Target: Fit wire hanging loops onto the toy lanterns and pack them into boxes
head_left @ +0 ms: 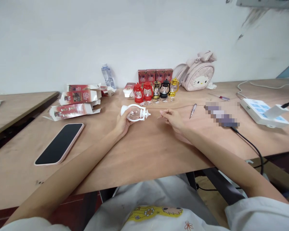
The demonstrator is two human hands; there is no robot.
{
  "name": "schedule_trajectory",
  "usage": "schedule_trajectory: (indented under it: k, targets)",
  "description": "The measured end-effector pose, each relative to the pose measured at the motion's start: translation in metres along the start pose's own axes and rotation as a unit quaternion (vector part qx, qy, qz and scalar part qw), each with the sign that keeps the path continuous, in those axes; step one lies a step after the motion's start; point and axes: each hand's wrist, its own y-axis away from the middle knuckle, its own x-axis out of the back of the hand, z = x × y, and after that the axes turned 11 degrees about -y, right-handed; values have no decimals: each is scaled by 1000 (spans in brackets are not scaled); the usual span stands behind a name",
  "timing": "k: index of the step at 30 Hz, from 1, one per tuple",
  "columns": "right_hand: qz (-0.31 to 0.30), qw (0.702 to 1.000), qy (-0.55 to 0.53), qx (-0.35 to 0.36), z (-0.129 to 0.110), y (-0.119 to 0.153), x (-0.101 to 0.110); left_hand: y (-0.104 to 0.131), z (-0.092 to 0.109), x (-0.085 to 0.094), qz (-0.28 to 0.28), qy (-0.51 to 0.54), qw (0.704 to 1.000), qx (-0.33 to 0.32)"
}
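Observation:
My left hand [123, 123] is closed around a small white lantern [135, 113] with a clear globe, which lies on its side, its top pointing right. Pinched in the fingertips of my right hand [172, 118] is a small thin metal piece [162, 113], perhaps a ring or hook, too small to make out. A gap separates it from the lantern's top. Behind the hands stand a red lantern [138, 93], another red one [147, 91], a bronze lantern [156, 90], a black lantern [164, 89] and a gold lantern [173, 87]. Small metal pieces [156, 101] lie before them.
Opened boxes [73, 110] and a phone [60, 144] lie at left. Red boxes [155, 75], a water bottle [107, 76] and a pink bag [198, 75] stand by the wall. At right are a pen-like tool [193, 111], a screwdriver [223, 98], a blurred device [221, 116] and a power strip [262, 112].

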Motion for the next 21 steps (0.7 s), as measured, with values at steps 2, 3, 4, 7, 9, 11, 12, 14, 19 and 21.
schedule_trajectory:
  k: [2,3,4,7,9,11,12,14,19,21]
  targets:
    - [25,999,-24,33,-3,2,-2,2,1,-2,-7,2,1000,3]
    - [33,998,-18,56,-4,4,-4,4,1,-3,-10,0,1000,4]
    - [32,996,-4,80,-3,6,-6,5,1,-4,-13,-1,1000,4]
    - [-17,992,30,119,-1,13,-11,9,-2,-8,-21,0,1000,11]
    - [-60,990,38,124,0,19,-14,11,-4,-9,-28,6,999,21]
    - [-79,983,76,150,0,23,-15,10,-5,-9,-30,13,999,30]
    - [-82,975,112,174,0,25,-15,10,-5,-9,-28,19,999,32]
    - [-89,949,189,237,0,27,-15,9,-5,-8,-16,29,999,32]
    - [-152,884,264,355,8,24,-13,8,-4,-8,11,23,999,26]
    - [-172,873,273,365,13,22,-13,9,-4,-9,10,13,999,32]
